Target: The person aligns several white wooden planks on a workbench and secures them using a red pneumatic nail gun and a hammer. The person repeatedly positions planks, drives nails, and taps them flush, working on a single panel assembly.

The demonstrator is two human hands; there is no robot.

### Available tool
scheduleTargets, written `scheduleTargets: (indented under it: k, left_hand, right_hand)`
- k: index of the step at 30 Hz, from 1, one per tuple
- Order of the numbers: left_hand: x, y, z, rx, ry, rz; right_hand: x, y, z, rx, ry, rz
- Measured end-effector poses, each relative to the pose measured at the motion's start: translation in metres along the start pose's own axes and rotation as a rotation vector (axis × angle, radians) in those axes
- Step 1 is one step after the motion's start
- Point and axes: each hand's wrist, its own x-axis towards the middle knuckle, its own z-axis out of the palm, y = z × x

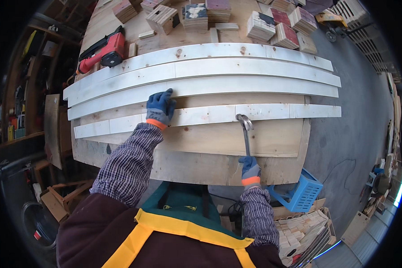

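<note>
My right hand [250,169], in a blue and grey glove with an orange cuff, is wrapped round the handle of a claw hammer [247,139]. The hammer's metal head lies over the lower edge of the nearest pale wooden slat [205,115]. My left hand [160,108], gloved the same way, reaches across that slat with its fingers partly spread and no tool in it. Its fingertips are at the edge of the third long slat [254,85]. Two more slats, a second one [254,66] and the farthest one [201,52], lie beyond. Any nail under the hammer head is too small to make out.
A red and black nail gun [108,50] rests at the table's far left. Several stacked plywood blocks [195,17] stand along the back. The plywood table [201,172] ends just before my body. A blue plastic stool [303,192] and a wood-filled crate [306,230] are at the lower right.
</note>
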Motion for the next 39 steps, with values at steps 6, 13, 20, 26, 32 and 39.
scheduleTargets:
  k: [6, 13, 20, 26, 32, 39]
  left_hand:
    - [0.003, 0.004, -0.009, -0.049, -0.056, -0.040]
    - [0.005, 0.005, -0.014, -0.065, -0.094, -0.059]
    - [0.006, 0.003, -0.017, -0.103, -0.111, -0.081]
    - [0.008, 0.004, -0.020, -0.089, -0.134, -0.079]
    - [0.004, 0.000, -0.015, -0.110, -0.102, -0.061]
    - [0.011, 0.005, -0.015, -0.064, -0.133, -0.032]
  right_hand:
    - [-0.031, -0.033, 0.000, 0.047, -0.154, -0.009]
    - [-0.024, -0.036, 0.056, -0.215, -0.165, -0.240]
    - [-0.040, -0.036, 0.049, -0.069, -0.070, -0.119]
    - [-0.034, -0.051, 0.058, -0.279, -0.152, -0.091]
    - [-0.037, -0.028, 0.048, -0.235, -0.095, -0.130]
    - [-0.037, 0.036, 0.046, 0.035, -0.119, 0.011]
